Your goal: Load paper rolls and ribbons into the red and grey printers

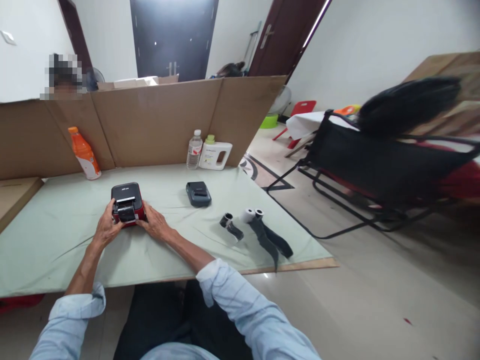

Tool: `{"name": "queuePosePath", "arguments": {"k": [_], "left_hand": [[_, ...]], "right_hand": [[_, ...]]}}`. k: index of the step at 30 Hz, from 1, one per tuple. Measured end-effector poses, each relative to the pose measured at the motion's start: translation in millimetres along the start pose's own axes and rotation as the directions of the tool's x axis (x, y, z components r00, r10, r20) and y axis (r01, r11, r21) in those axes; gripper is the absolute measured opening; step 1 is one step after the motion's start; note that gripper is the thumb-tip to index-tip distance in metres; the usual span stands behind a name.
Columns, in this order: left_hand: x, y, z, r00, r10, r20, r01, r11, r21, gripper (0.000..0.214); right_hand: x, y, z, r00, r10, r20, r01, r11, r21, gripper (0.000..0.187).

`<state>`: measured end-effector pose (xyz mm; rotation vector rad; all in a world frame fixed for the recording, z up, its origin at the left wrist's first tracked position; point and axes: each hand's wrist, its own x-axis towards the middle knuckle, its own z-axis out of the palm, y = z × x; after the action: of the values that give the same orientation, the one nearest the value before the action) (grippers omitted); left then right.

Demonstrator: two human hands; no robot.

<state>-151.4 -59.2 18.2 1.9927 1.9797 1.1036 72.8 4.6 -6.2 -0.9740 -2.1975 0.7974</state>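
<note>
A black and red label printer (126, 194) sits on the pale green tabletop, a strip of black material showing at its front slot. My left hand (107, 223) grips its left side, thumb at the front lower edge. On the opposite side my right hand (154, 221) holds the printer too, fingers along the red flank. To the right lies a smaller dark grey portable printer (198, 194), apart from both hands. Farther right are a short black roll (226, 220) with a loose tail and two rolls (248, 215) with long black strips unwound towards the table's front edge.
A cardboard partition (157, 122) stands along the table's back. Before it are an orange bottle (84, 154), a clear bottle (194, 150) and a white jug (215, 154). A cardboard box (17, 200) lies at left. Beyond the right edge stands a black folding chair (375, 160). Behind the partition is a person.
</note>
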Motion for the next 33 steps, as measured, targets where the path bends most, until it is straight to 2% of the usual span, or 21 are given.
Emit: {"name": "queuePosePath", "arguments": {"k": [4,12,15,17,19,22,25,27,29,31,33], "left_hand": [[-9.7,6.9,9.0,0.994,-0.053,-0.098,0.05,0.998,-0.029,0.096],[-20.9,9.5,15.1,0.977,-0.106,-0.184,0.097,0.994,-0.054,0.091],[-31.9,25.9,7.2,0.957,0.0,-0.289,0.024,0.997,0.078,0.081],[-41.5,48.2,1.3,0.917,0.149,-0.371,-0.059,0.968,0.243,0.07],[-48.1,76.3,0.3,0.883,0.282,-0.375,-0.157,0.931,0.33,0.059],[-40.7,114.1,16.7,0.895,0.381,-0.232,-0.315,0.908,0.278,0.047],[-6.3,132.9,54.7,0.922,0.387,-0.012,-0.382,0.914,0.134,0.046],[26.6,138.0,86.3,0.937,0.327,0.127,-0.335,0.941,0.052,0.051],[59.8,143.8,117.2,0.934,0.214,0.287,-0.237,0.971,0.046,0.059],[87.0,153.8,144.0,0.901,0.08,0.427,-0.132,0.987,0.094,0.067],[104.9,166.8,165.3,0.872,-0.004,0.49,-0.064,0.991,0.122,0.071]], "right_hand": [[-18.0,10.1,-4.7,0.999,-0.029,0.02,0.031,0.995,-0.1,0.072],[-43.8,23.7,0.0,0.989,-0.144,-0.036,0.129,0.951,-0.28,0.042],[-46.6,24.0,-2.1,0.985,-0.168,-0.043,0.15,0.95,-0.272,0.032],[-48.6,25.0,-5.8,0.984,-0.171,-0.049,0.153,0.954,-0.256,0.027],[-50.6,28.2,-11.9,0.982,-0.163,-0.093,0.137,0.962,-0.237,0.028],[-51.8,39.7,-29.0,0.954,-0.097,-0.284,0.031,0.974,-0.226,0.038],[-48.1,59.6,-55.4,0.857,-0.003,-0.515,-0.125,0.969,-0.214,0.049],[-42.1,74.5,-74.0,0.776,0.059,-0.628,-0.221,0.958,-0.182,0.057],[-33.7,87.7,-90.2,0.705,0.139,-0.695,-0.318,0.939,-0.134,0.064],[-24.1,97.9,-102.9,0.656,0.239,-0.716,-0.417,0.906,-0.079,0.068],[-15.1,105.3,-112.3,0.621,0.352,-0.701,-0.505,0.863,-0.015,0.071]]}}
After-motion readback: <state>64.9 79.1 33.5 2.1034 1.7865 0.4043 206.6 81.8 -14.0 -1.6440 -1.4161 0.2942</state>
